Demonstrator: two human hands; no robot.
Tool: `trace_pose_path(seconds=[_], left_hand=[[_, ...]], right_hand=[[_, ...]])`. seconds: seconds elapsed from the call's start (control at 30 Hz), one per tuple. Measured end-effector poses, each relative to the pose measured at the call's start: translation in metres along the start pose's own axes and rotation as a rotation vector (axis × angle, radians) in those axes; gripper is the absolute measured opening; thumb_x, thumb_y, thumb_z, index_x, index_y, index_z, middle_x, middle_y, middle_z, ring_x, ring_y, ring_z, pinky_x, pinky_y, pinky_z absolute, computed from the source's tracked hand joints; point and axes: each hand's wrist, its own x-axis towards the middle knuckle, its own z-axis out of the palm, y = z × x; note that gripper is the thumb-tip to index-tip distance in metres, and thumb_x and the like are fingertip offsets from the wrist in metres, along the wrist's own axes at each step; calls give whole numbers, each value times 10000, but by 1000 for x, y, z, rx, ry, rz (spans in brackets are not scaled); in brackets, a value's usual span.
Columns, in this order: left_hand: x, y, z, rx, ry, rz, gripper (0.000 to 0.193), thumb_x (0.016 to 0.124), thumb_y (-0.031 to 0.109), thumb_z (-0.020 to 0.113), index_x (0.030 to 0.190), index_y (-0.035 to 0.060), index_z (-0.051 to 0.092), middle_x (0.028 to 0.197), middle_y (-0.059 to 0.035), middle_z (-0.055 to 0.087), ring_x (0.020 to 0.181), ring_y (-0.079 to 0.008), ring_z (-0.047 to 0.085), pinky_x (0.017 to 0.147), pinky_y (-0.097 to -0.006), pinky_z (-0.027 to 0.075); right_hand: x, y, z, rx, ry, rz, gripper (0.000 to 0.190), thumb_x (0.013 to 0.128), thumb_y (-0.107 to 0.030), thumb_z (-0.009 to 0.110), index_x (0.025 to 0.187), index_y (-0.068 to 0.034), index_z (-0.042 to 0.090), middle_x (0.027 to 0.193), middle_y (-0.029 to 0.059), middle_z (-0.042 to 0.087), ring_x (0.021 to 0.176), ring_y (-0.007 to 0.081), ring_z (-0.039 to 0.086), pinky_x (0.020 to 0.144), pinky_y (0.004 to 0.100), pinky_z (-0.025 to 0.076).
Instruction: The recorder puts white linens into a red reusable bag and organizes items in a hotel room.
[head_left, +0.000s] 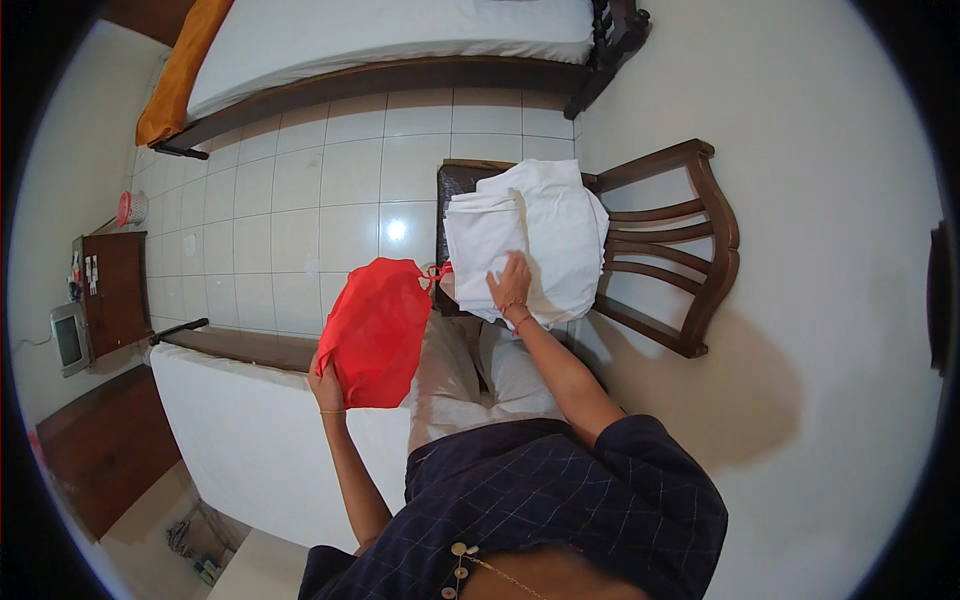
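Note:
My left hand (327, 381) grips the lower left edge of a red fabric bag (379, 337), whose cord at the upper right reaches the chair seat. My right hand (511, 281) lies with fingers spread on a folded stack of white cloth (484, 225). Under and beside that stack, a larger pile of white cloth (566, 240) covers most of the dark seat of a wooden chair (457, 180). The cord's end by the white stack is partly hidden.
Behind me on the left is a bed with a white mattress (262, 435); another bed (390, 37) stands across the tiled floor (349, 172). The chair's slatted back (720, 247) is near the wall. A wooden cabinet (116, 292) and a small basket (135, 208) are at far left.

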Motion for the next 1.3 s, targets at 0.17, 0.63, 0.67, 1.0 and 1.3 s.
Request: trace_pose_path(seconds=[0.17,0.63,0.67,1.0,1.3], left_hand=[[10,10,14,9,14,-7,253,849,151,469,1002,-33,549,928,-61,571,833,-125,514,761,-244,407],[24,40,37,365,55,99,373,865,300,457,839,-54,572,689,-93,580,652,-122,473,610,-280,401],[24,46,39,354,55,99,379,866,303,452,839,-58,566,683,-107,575,646,-128,470,613,-287,403],[39,88,70,261,27,222,374,860,305,455,851,-51,569,682,-131,572,636,-141,475,606,-301,409],[30,124,126,170,-263,429,278,835,157,479,1071,17,524,849,-133,543,744,-193,478,695,-292,387]], right_hand=[[51,20,-2,317,102,493,824,547,-344,730,1192,-56,306,1143,198,428,1061,349,426,877,438,353],[64,40,13,517,-328,155,662,603,-213,615,1190,-24,375,1028,219,540,882,367,553,780,359,441],[61,32,2,495,-355,215,674,623,-184,584,1229,-40,329,1039,228,531,906,379,540,802,362,430],[50,-51,-199,376,-468,-317,618,711,-53,471,1295,-143,285,1091,223,515,991,367,507,852,380,410],[60,-111,-265,426,-1093,-220,570,597,-79,488,1166,-83,473,917,105,582,776,194,552,702,271,456]])
